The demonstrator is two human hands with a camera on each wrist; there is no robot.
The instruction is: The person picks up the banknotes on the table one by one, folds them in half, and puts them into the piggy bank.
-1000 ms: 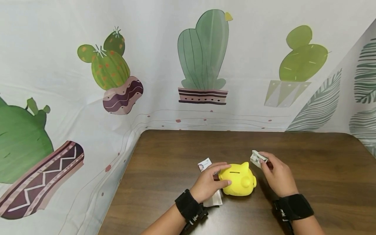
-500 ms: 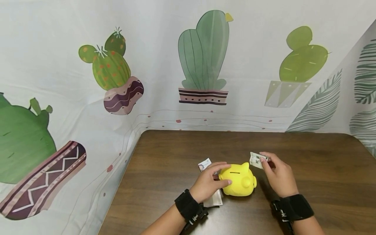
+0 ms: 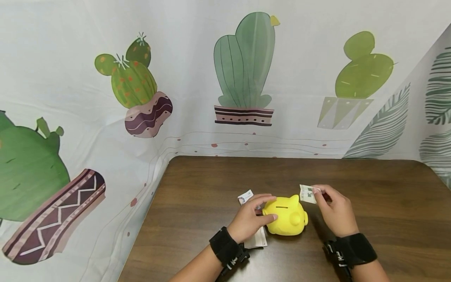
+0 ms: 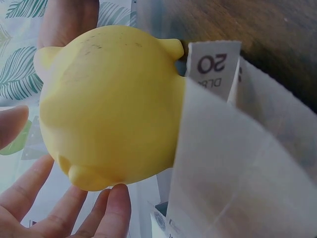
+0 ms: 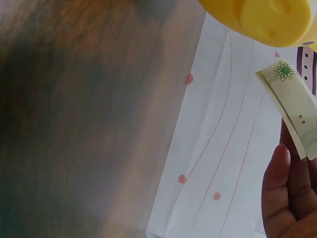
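Observation:
A yellow piggy bank (image 3: pixel 286 223) stands on the table with its coin slot facing up. My left hand (image 3: pixel 249 220) holds its left end, thumb on the near side and fingers at the back. Right of the piggy bank, my right hand (image 3: pixel 336 211) pinches a folded banknote (image 3: pixel 308 194) between thumb and fingers, above the table. Green print shows on that banknote (image 5: pixel 292 99) in the right wrist view. Partly hidden under my left hand lie more banknotes (image 3: pixel 258 239); the left wrist view shows a banknote end (image 4: pixel 213 67) marked 20.
The brown wooden table (image 3: pixel 197 203) has rounded far corners. Behind it hangs a white cloth (image 3: pixel 190 78) printed with cacti and leaves. A small piece of printed paper (image 3: pixel 245 196) pokes out beyond the left hand. Each wrist wears a black strap (image 3: pixel 225 244).
The banknote in my right hand has turned flatter and come slightly nearer, its printed face showing more. The right hand shifted a little toward me. Left hand and piggy bank stayed put.

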